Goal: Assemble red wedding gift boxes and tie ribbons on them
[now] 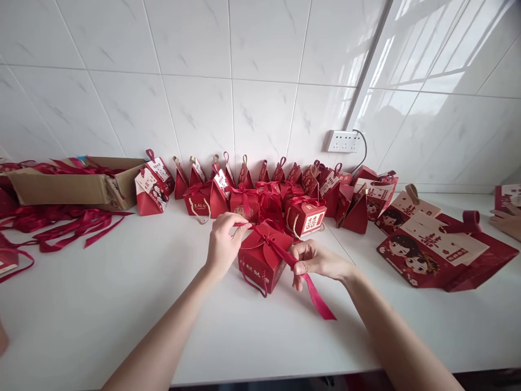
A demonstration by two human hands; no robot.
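While L hand [223,241] & R hand [315,262] pinch ribbon [284,254] either side of knot [266,237], box [254,265] sits b/w them on table [260,339]; uneven pull could skew knot, poss. bend top flaps [251,244].

The gift box [256,269] at centre looks smooth paperboard to me, its ribbon [318,301] satiny cloth — glossy wall tiles [268,43] at twelve o'clock, matt cardboard carton [61,188] at nine.

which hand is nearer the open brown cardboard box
Left. The left hand is right of the open brown cardboard box, beside a square red paper gift box; the right hand is farther, on that gift box's other side, holding red satin ribbon.
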